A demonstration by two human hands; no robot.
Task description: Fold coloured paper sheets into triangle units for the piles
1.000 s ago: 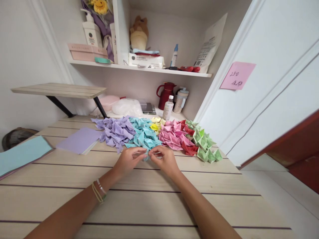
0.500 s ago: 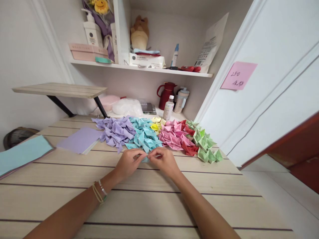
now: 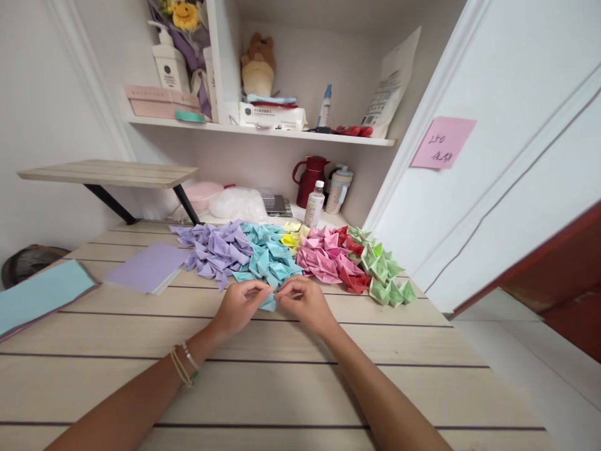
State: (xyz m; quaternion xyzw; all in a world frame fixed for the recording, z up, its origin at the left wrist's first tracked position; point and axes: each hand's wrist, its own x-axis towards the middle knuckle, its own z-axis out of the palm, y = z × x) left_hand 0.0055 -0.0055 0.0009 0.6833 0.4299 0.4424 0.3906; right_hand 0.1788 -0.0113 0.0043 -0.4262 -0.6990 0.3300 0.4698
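Observation:
My left hand [image 3: 245,305] and my right hand [image 3: 304,303] meet low over the table, thumbs and fingertips pinched on a small folded piece of blue origami paper [image 3: 268,304]. Most of that piece is hidden by my fingers; its lower tip shows between the hands. Just behind it lies a heap of folded blue paper shapes [image 3: 271,260]. Purple ones [image 3: 218,250] are heaped to the left. To the right are pink ones [image 3: 320,255], red ones [image 3: 353,280] and green ones [image 3: 382,269], with a few yellow ones [image 3: 292,237] at the back.
Flat purple sheets [image 3: 145,266] and a stack topped with light blue paper [image 3: 44,294] lie on the slatted table [image 3: 263,394] at left. A small raised stand [image 3: 107,172] is behind them. Beyond the heaps stand a bottle [image 3: 314,205], a red jug [image 3: 310,180] and a tumbler [image 3: 339,190].
More of the blue paper's lower tip shows between my hands, and my fingertips are slightly farther apart. The whole view has shifted slightly.

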